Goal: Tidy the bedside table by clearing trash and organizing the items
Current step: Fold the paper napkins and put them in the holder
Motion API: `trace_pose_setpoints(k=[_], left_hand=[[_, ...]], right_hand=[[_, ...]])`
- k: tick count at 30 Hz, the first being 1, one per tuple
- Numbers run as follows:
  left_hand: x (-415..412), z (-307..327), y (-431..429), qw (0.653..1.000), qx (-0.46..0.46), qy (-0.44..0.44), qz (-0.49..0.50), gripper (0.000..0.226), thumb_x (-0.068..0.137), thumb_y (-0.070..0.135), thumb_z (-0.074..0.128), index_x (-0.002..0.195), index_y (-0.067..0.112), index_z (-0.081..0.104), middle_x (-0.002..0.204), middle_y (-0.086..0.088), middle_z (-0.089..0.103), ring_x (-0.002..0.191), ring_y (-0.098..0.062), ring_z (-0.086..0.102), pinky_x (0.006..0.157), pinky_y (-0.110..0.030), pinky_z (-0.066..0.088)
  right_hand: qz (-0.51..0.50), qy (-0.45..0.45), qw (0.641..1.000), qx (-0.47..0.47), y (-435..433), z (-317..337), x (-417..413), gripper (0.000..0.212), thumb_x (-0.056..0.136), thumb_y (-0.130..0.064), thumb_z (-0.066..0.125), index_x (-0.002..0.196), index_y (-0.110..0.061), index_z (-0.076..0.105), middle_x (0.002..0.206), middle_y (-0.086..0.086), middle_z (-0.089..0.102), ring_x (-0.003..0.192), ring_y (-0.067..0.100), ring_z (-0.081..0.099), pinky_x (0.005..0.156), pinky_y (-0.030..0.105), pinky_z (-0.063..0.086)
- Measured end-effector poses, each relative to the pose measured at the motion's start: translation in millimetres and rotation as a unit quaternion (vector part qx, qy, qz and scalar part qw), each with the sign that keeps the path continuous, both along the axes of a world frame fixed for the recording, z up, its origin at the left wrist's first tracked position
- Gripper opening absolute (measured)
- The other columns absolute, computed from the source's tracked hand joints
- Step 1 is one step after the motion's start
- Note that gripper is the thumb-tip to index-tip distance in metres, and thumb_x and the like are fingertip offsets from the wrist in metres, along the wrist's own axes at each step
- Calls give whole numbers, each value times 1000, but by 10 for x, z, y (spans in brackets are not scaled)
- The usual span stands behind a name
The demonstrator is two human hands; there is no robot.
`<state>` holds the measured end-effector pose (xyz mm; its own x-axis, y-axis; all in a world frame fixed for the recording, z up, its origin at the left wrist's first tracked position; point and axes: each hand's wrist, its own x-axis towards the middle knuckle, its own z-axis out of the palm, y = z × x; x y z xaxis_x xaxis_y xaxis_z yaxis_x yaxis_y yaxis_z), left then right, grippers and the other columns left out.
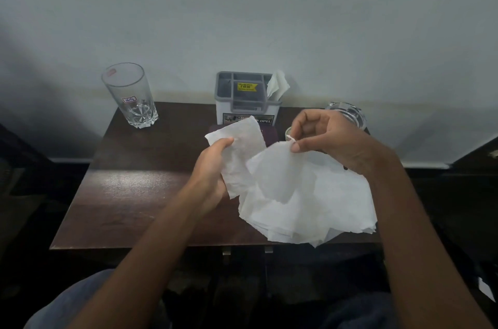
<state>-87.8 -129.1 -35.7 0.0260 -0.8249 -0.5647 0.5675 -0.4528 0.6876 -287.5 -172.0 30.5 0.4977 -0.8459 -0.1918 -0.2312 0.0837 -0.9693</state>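
Head view: sorting tissues, step under way. Our left hand (215, 164) has its fingers curled round a crumpled tissue sheet (242, 140) at frame centre. Our right hand (331, 137) pinches the corner of another sheet (275, 169), raised above the tissue pile (310, 207) on the table (129, 194), right of centre. Next, we judge: bunch the loose sheets, then bin them or stow them in the organizer (242, 105) behind.

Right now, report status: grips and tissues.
Left grip holds one white tissue sheet. Right grip pinches second white tissue sheet by its corner, above loose white tissue pile on dark wooden table. Grey-and-white compartment organiser behind, untouched.
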Motion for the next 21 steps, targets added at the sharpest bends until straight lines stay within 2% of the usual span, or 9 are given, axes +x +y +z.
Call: trace_pose_setpoints(k=[4, 7, 10, 14, 16, 18, 21], left_hand=[[-72, 63, 26, 994, 0, 103, -40, 41, 89, 24, 52, 126, 6, 57, 122, -13, 61, 115, -33, 57, 100, -47, 43], [-89, 112, 33, 991, -10, 131, -15, 42, 92, 33, 46, 121, 6, 60, 117, -15, 65, 103, -32, 62, 95, -44, 47], [-91, 146, 30, 988, -28, 146, -35, 60, 92, 56, 34, 115, 10, 64, 108, -13, 69, 93, -28, 66, 84, -39, 51], [-81, 148, 32, 985, -34, 163, -36, 81, 81, 75, 32, 111, 9, 67, 110, -18, 69, 93, -29, 69, 84, -43, 55], [-87, 161, 66, 986, -23, 160, -49, 74, 83, 69, 41, 119, 9, 64, 113, -17, 68, 98, -29, 67, 87, -43, 54], [-108, 144, 84, 991, -16, 119, -61, 51, 88, 47, 53, 121, 10, 62, 114, -15, 68, 102, -30, 65, 85, -42, 54], [-105, 123, 77, 999, -6, 35, -21, 25, 94, 18, 50, 110, 2, 61, 101, -16, 70, 91, -29, 67, 79, -39, 53]], right_hand=[[-60, -70, 996, -5, -4, -35, 265, 26, 67, 12, 71, 74, -11, 59, 64, 2, 64, 59, 18, 56, 55, 23, 45], [-135, -33, 990, -21, 28, -102, 469, 26, 71, 13, 68, 74, -11, 58, 65, 4, 63, 51, 8, 55, 46, 14, 40], [-179, -3, 983, -40, 45, -195, 555, 26, 71, 9, 70, 73, -15, 59, 70, 6, 62, 62, 14, 55, 58, 21, 44], [-205, 23, 976, -64, 45, -236, 608, 26, 72, 7, 69, 74, -16, 58, 69, 4, 60, 63, 13, 53, 57, 18, 43], [-202, 34, 976, -71, 53, -250, 638, 24, 73, 6, 70, 77, -15, 58, 71, 3, 60, 63, 11, 52, 55, 15, 42], [-197, 47, 977, -72, 47, -262, 640, 22, 73, 5, 69, 81, -13, 60, 72, 3, 60, 63, 11, 52, 53, 13, 42], [-201, 24, 978, -51, -18, -252, 537, 21, 75, 5, 68, 86, -12, 62, 74, 6, 60, 55, 9, 56, 49, 13, 43]])
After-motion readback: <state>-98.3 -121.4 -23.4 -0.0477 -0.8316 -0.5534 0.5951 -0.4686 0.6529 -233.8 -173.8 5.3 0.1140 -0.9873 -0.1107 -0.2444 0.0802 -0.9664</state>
